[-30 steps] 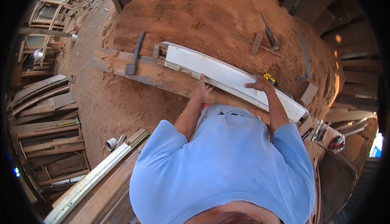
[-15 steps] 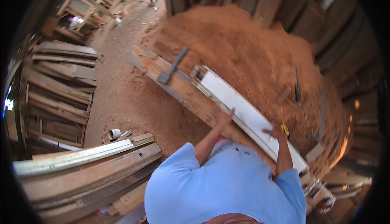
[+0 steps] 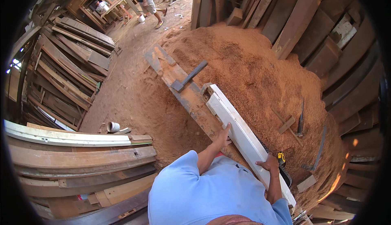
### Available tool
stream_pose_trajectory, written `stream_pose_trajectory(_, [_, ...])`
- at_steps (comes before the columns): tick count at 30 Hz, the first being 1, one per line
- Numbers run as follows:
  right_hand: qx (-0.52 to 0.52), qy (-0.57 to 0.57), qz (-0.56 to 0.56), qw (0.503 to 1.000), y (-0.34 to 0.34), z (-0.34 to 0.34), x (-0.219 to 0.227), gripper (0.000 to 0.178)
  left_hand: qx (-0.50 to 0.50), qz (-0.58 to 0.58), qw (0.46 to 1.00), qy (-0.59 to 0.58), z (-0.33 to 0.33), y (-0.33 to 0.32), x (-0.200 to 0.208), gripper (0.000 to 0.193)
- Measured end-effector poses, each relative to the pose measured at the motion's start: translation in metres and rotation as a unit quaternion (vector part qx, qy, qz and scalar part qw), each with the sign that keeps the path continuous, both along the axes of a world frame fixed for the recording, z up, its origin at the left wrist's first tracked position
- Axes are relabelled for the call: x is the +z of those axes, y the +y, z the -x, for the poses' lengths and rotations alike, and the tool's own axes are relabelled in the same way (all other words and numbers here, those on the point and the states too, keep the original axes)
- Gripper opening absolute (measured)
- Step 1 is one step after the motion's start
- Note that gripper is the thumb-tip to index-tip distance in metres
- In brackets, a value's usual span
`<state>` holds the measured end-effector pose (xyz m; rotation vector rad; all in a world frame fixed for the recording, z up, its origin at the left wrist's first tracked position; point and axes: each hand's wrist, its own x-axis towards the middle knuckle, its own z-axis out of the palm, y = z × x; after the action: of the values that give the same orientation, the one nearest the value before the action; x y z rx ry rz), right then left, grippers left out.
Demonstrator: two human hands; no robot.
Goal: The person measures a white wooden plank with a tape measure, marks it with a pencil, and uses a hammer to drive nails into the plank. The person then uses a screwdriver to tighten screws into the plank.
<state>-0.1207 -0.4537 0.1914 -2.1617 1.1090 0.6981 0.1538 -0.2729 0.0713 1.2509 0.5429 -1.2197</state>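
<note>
Both hands lay flat on the white plank [image 3: 240,133], left hand [image 3: 223,135] on its near edge, right hand [image 3: 269,164] further along, by a yellow tape measure [image 3: 281,158]. Steady, even pressure would have kept it seated on the worn bench [image 3: 185,98] beneath.

Open sawdust heap [image 3: 252,66] beyond white board [image 3: 240,131], hammer [image 3: 188,77] alongside
</note>
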Motion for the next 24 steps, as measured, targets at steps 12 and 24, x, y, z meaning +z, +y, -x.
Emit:
stream_pose_trajectory(12, [0.001, -0.130, 0.031, 0.991, 0.017, 0.014, -0.010, 0.083, 0.134, 0.099, 0.986, 0.026, 0.014, -0.006, -0.041, 0.091])
stream_pose_trajectory(24, [0.086, -0.012, -0.034, 0.996, 0.037, 0.005, -0.012, 0.092, 0.161, 0.025, 0.987, 0.014, 0.043, 0.082, 0.053, 0.077])
